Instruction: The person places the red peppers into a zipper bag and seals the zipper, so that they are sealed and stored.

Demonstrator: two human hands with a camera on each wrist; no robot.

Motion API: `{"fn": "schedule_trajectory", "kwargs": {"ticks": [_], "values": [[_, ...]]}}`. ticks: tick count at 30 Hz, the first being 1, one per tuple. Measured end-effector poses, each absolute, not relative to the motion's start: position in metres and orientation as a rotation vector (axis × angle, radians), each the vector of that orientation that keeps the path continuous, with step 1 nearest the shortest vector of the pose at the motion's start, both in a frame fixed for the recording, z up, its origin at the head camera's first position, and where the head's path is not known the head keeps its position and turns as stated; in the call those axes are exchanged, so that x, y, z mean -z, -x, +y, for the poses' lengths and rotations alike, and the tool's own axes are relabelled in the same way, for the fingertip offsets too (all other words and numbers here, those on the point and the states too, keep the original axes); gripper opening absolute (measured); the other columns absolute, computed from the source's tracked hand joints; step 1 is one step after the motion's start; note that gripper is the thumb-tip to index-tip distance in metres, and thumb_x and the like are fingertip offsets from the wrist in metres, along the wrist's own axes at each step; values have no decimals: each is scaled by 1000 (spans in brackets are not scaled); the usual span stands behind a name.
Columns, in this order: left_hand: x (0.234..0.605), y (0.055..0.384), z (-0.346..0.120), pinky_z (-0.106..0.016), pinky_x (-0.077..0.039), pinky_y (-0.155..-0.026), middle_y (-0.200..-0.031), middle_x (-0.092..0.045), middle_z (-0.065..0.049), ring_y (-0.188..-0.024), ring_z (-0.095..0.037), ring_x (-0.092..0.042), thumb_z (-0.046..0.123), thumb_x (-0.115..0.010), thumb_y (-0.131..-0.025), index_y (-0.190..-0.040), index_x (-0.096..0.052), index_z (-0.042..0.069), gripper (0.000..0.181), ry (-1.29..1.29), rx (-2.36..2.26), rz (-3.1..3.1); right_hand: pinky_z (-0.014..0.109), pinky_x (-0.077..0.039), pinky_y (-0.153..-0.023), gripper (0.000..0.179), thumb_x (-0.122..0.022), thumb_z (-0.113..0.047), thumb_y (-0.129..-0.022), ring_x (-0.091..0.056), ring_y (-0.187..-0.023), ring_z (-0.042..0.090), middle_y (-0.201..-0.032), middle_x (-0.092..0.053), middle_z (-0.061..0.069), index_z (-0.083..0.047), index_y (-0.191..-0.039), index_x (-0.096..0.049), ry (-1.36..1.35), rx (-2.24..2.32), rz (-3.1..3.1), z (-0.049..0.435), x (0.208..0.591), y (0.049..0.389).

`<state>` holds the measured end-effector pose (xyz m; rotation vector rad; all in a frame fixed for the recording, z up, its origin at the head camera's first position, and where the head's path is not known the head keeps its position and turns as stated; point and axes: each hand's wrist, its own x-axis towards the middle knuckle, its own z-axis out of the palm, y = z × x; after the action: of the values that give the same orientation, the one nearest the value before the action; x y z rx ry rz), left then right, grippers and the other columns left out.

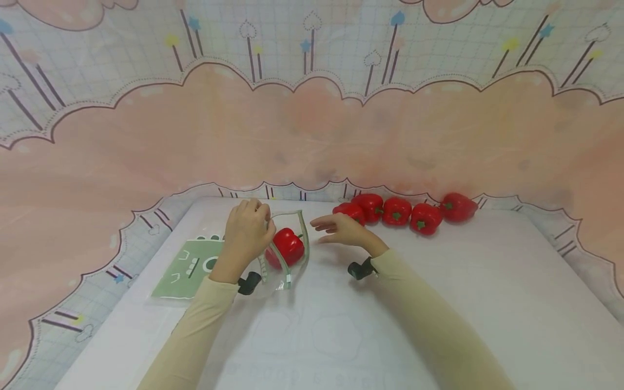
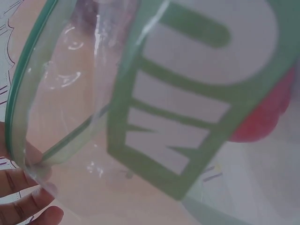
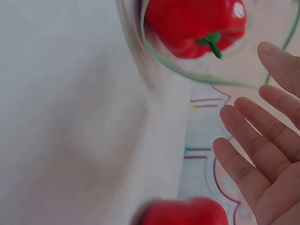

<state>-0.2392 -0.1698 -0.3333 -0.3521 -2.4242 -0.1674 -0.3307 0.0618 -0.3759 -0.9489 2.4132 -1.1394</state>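
Head view: smooth white table [image 1: 439, 319], crinkly clear plastic bag [image 1: 278, 279] left of centre, left hand [image 1: 247, 230] pinching its rim; right hand [image 1: 345, 230] is just beside it, fingers loosely spread, holding nothing. Inside: one shiny, lumpy pepper [image 1: 288, 245].

Our sleeved left forearm [image 1: 192, 330] and right forearm [image 1: 434, 314] reach forward, angled inward. Our left hand [image 1: 247, 230] pinches with bent fingers; our right hand [image 1: 350, 232] hovers, fingers extended and slightly spread.

Free tabletop [image 1: 487, 281] fronts the red peppers [image 1: 396, 212] blocking the back right.
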Motion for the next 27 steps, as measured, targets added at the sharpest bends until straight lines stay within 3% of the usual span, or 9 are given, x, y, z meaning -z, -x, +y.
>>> {"fn": "schedule_trajectory", "kwargs": {"ticks": [15,27], "values": [[332,239,-169,-39,-48,-72,-81,-58,-13,-76,-28,-54,10,-64,-78,-75,-58,3,9,347,169,-2432,44,-49,-93,55,-71,-14,-81,-50,-126,33,-133,-55,14,-7,-133,-52,914,1107,2582,137,348,329],[332,239,-169,-39,-47,-71,-81,-57,-12,-77,-28,-54,10,-64,-79,-76,-59,3,9,343,171,-2447,50,-44,-98,58,-68,-19,-84,-46,-128,38,-137,-51,19,-4,-136,-46,869,1062,2668,199,339,332]]}}
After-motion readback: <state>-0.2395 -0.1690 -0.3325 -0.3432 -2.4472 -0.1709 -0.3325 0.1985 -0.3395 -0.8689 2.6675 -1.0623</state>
